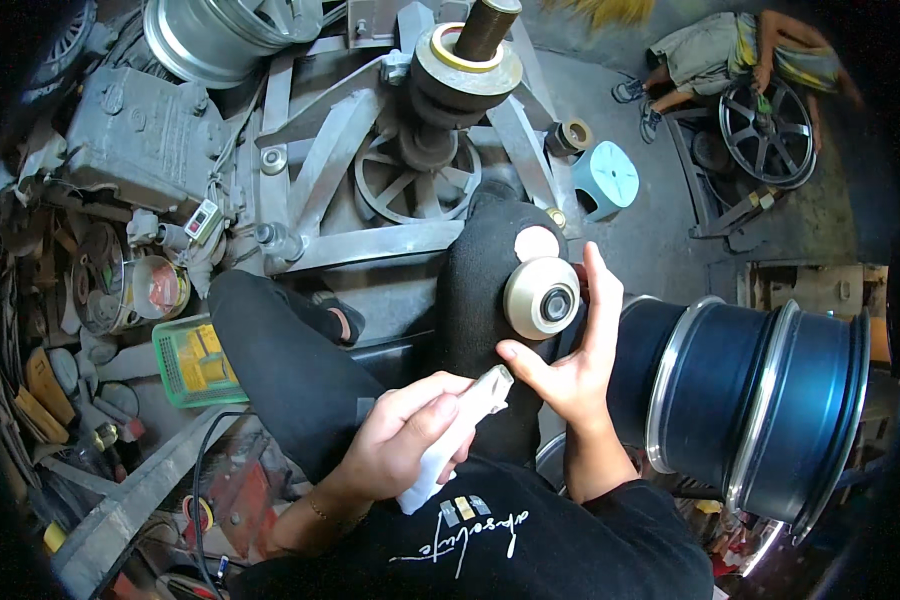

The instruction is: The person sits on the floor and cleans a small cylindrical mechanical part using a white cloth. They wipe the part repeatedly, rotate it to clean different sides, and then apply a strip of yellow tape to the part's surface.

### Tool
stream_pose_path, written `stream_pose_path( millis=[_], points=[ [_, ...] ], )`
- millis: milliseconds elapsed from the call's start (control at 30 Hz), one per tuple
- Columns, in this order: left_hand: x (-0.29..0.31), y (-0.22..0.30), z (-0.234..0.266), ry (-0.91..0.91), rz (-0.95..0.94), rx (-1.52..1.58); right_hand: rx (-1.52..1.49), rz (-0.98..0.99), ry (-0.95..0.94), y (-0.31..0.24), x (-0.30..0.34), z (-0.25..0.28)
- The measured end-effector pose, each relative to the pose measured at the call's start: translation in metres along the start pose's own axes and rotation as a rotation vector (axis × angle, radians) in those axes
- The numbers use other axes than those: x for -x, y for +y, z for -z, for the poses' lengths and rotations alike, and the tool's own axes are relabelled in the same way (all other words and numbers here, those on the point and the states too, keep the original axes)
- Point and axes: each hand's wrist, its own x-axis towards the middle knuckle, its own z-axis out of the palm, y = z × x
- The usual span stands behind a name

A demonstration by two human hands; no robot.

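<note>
Beige cone-shaped metal fitting [542,297] is held up by the right hand [570,365], fingers behind it, thumb below. White folded cloth [450,440] is gripped in the left hand [400,440], just below-left of the fitting. Blue wheel rim [760,400] lies right of both.

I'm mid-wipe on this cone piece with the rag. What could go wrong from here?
The metal cone sits only on the right hand's fingers, above the knee: it could slip off. The white rag in the left hand might smear grit into its centre bore. The blue wheel rim at the right elbow could get knocked.
</note>
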Motion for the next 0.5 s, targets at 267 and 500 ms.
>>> stream_pose_path(
  millis=[267, 500],
  points=[
    [-0.005, -0.01, 0.009, -0.046, -0.087, 0.12, -0.383, 0.217, 0.451, 0.017, 0.019, 0.01],
    [-0.01, -0.03, -0.003, 0.223, -0.478, -0.264, -0.403, 0.101, -0.193, -0.043, 0.025, -0.006]
  ],
)
